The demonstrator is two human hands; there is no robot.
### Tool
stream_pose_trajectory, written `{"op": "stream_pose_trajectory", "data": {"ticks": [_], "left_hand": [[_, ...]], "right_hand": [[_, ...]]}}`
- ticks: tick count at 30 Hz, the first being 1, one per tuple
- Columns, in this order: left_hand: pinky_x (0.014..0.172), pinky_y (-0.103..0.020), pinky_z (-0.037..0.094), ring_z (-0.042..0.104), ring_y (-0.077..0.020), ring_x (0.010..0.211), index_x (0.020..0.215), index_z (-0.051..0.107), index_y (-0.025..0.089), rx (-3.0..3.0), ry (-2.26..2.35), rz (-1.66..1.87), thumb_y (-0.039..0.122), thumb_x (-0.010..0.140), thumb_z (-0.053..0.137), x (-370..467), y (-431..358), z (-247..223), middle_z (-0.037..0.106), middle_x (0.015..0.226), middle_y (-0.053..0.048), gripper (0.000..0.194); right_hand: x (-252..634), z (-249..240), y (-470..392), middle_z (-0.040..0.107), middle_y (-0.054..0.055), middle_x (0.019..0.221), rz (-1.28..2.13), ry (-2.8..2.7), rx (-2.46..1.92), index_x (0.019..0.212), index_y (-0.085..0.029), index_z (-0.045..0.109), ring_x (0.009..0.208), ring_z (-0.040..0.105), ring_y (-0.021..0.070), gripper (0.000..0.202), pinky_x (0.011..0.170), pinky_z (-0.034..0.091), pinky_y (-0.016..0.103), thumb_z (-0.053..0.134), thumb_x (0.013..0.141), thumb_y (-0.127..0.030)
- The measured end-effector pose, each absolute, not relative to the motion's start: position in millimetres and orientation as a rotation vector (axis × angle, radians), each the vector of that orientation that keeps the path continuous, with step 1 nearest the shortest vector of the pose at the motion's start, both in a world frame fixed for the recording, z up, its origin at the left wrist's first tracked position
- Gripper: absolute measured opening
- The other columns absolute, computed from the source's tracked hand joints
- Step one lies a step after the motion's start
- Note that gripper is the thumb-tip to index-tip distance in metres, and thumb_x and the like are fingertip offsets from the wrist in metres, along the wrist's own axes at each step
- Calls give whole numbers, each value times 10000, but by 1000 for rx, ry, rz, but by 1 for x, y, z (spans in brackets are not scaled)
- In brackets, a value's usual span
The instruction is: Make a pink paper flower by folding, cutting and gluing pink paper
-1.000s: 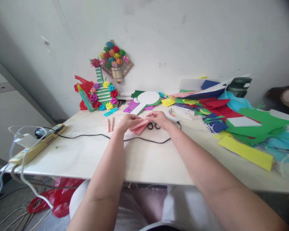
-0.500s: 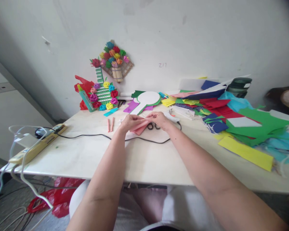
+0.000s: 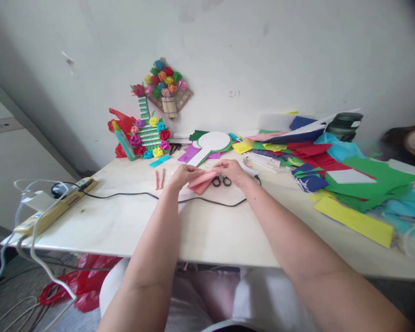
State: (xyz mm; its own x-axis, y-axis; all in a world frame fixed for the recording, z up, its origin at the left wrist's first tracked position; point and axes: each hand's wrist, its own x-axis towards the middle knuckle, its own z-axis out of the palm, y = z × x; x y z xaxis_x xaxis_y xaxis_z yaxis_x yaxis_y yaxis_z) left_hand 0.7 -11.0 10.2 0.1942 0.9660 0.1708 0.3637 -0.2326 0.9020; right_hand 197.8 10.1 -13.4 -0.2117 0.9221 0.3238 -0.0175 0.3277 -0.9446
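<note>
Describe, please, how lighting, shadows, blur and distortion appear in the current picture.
Head view: diffuse light on the wall, with a soft shadow at left and a darkened top right corner; head view: wide-angle stretching toward the edges; head view: light-blue material at far right looks smeared, and the pink paper between left hand and right hand is soft.

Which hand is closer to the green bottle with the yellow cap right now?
Left. The left hand is to the right of the green bottle and nearer the person; the right hand is farther right, beyond the left.
</note>
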Motion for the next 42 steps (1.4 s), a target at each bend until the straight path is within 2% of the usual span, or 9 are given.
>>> {"op": "stream_pose_trajectory", "data": {"ticks": [5, 10, 14, 19, 24, 29, 42], "left_hand": [[477, -223, 310, 464, -97, 523, 662, 680, 128, 1658, 1228, 1046, 467, 569, 700, -7, -2, 2, 580, 564, -20, 352], [529, -238, 388, 476, -96, 525, 636, 657, 125, 1542, 1140, 1078, 457, 543, 725, -13, 7, -5, 551, 548, -12, 351], [538, -236, 417, 458, -78, 496, 603, 613, 129, 1435, 1204, 1242, 461, 530, 734, -18, 10, -7, 513, 522, 7, 361], [551, -230, 410, 499, -101, 545, 690, 639, 138, 1460, 1349, 1407, 514, 591, 672, -16, 7, -2, 573, 578, -21, 390], [623, -240, 404, 552, -149, 680, 705, 693, 122, 1761, 1304, 1240, 513, 617, 650, -4, -4, 8, 643, 673, -58, 403], [610, -239, 398, 564, -168, 716, 811, 725, 137, 1952, 1272, 1038, 464, 594, 673, 4, -12, 14, 669, 766, -57, 395], [485, -208, 329, 492, -110, 553, 745, 721, 154, 2020, 1353, 810, 424, 620, 637, 6, -15, 15, 633, 625, -11, 309]], "right_hand": [[200, -9, 8, 621, 4, 654, 1085, -1481, -900, 683, -142, 650, 632, 542, 117, 181, 654, 425, 267, 693, 577, -283], [204, -7, 9, 618, 10, 658, 1078, -1436, -918, 638, -146, 627, 644, 541, 125, 164, 673, 428, 281, 699, 551, -265], [207, -7, 11, 602, 0, 631, 1097, -1361, -895, 595, -152, 605, 634, 537, 121, 135, 682, 427, 285, 685, 550, -252], [207, -8, 8, 600, 0, 627, 1057, -1386, -905, 619, -149, 615, 627, 537, 121, 152, 662, 424, 283, 701, 546, -250], [203, -11, 9, 610, 5, 637, 1066, -1508, -895, 680, -135, 640, 617, 544, 119, 176, 646, 423, 270, 679, 588, -279], [198, -8, 4, 614, -6, 614, 1083, -1583, -895, 709, -130, 638, 589, 545, 112, 202, 611, 415, 251, 687, 581, -278], [198, -6, 2, 615, -7, 626, 1030, -1613, -873, 736, -123, 631, 578, 537, 99, 224, 607, 412, 237, 680, 600, -293]]}}
